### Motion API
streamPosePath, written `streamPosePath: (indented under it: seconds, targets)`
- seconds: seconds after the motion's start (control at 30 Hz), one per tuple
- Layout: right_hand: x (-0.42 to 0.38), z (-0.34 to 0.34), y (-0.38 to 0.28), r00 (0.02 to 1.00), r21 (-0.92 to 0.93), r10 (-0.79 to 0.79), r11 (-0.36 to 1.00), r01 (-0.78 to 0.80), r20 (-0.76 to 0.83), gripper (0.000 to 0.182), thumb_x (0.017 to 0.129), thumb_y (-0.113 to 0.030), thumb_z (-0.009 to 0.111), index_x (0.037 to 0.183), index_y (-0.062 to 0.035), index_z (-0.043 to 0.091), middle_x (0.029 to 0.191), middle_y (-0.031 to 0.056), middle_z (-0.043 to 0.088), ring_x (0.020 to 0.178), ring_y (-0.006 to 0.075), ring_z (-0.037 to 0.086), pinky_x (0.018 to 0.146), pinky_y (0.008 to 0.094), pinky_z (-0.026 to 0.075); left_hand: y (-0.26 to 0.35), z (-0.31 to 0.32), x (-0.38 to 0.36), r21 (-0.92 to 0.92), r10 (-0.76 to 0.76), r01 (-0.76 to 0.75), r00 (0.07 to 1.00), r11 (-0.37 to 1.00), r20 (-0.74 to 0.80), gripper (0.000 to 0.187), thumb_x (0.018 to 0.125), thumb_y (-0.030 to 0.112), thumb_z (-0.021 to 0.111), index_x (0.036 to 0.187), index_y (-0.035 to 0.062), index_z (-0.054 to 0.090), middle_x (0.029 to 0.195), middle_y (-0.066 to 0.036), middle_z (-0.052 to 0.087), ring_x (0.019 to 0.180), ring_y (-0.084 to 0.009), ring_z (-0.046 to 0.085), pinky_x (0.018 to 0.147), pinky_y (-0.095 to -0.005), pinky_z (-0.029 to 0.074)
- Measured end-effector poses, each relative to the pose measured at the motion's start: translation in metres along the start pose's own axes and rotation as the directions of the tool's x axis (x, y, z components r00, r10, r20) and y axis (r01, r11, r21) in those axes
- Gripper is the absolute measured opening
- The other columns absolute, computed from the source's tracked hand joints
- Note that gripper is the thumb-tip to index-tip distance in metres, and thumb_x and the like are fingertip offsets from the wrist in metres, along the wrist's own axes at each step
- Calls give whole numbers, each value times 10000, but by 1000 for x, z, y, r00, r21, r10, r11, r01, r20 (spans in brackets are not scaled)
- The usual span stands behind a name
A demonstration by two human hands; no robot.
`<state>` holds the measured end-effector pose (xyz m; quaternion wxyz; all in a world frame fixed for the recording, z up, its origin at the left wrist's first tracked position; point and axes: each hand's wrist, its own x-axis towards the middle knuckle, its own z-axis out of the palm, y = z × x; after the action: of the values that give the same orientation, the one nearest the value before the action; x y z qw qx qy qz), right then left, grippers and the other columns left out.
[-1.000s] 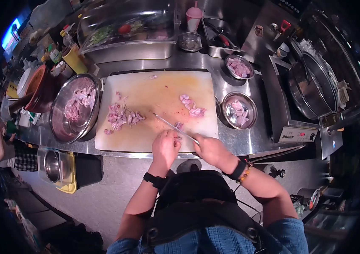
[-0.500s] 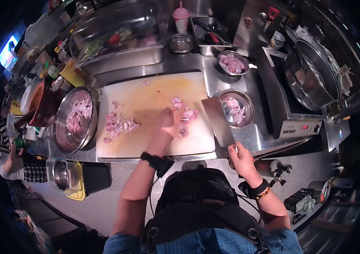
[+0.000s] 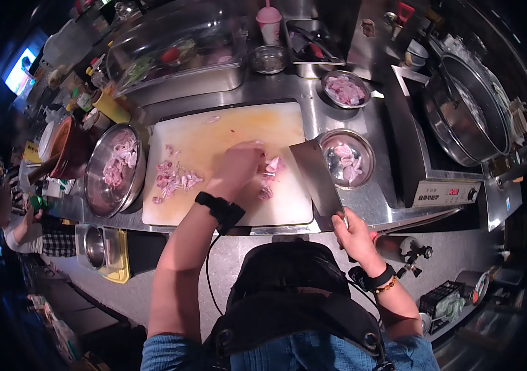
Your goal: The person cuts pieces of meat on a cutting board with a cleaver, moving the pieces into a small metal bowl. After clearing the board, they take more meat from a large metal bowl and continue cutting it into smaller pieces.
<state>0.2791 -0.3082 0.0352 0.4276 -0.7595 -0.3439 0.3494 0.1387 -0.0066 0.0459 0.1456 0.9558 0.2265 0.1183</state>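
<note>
My right hand is wrapped around the handle of a cleaver, its blade over the right edge of the cutting board. My left hand is over the board beside some raw meat pieces; its fingers are partly hidden, so I can't tell whether they pinch anything. A meat pile lies on the board's left side, near a big metal bowl with more meat inside.

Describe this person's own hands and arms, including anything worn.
The left hand is ungloved, with a chunky black wristband and a thin black cable nearby. The right hand, also ungloved, has a black wrist strap and amber beaded bracelet. Blue sleeves are short.
</note>
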Motion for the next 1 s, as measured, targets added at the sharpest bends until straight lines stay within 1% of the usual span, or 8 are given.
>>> streamPosePath:
  seconds: [0.07,0.17,0.23,0.3,0.4,0.43,0.67,1.0]
  targets:
    - [8,2,-8,997,6,-61,998,61,41,240,977,-226,550,1047,3,566,669,160,593,564,217,581,568,359,461,4,-17,-12,-102,-209,212,977,972,36,150,843,180,671,944,70,691,894,-120,687,829,-277,665,732,-379,524]
    - [16,2,-38,969,-39,113,994,-107,220,261,973,-240,544,1067,3,559,741,207,624,639,306,626,617,395,480,-3,-27,-48,-243,-473,486,874,840,113,201,867,218,677,977,50,688,862,-127,697,790,-263,675,718,-361,522]
    - [27,15,-39,966,-108,-15,993,44,258,275,971,-252,535,1078,1,554,758,225,621,699,370,629,647,424,481,-10,-9,-86,-312,-563,561,821,767,94,215,869,231,677,970,42,686,823,-127,697,750,-255,678,703,-350,519]
    - [30,27,-52,946,-155,-100,976,154,310,286,972,-285,516,1054,-12,551,752,243,604,775,461,597,672,469,469,-9,11,-115,-377,-599,563,800,736,27,207,862,222,681,961,41,689,817,-131,696,735,-255,680,693,-344,520]
    - [42,39,-77,892,-209,-174,937,281,418,243,968,-265,532,1013,-28,562,649,190,566,583,364,571,572,414,450,9,27,-140,-313,-633,575,764,756,-124,192,844,201,690,956,44,696,817,-134,693,736,-264,680,676,-345,521]
    - [47,45,-79,874,-218,-208,919,328,440,246,970,-281,517,980,-39,560,690,217,586,676,436,576,603,456,458,14,32,-145,-313,-637,569,748,761,-187,195,840,199,692,960,46,697,820,-135,692,737,-267,679,678,-346,521]
    - [71,70,-91,775,-454,-307,669,588,552,255,970,-289,497,1052,-57,563,741,251,619,735,454,607,662,530,479,34,40,-160,-235,-623,578,699,781,-351,105,788,147,689,855,66,683,792,-111,650,758,-315,636,670,-419,512]
    - [61,76,-120,772,-307,-377,759,574,512,233,956,-238,536,1077,-40,556,714,245,609,700,447,607,612,511,467,31,42,-165,-281,-602,533,681,798,-417,98,791,162,704,826,79,665,746,-89,642,728,-291,638,651,-396,514]
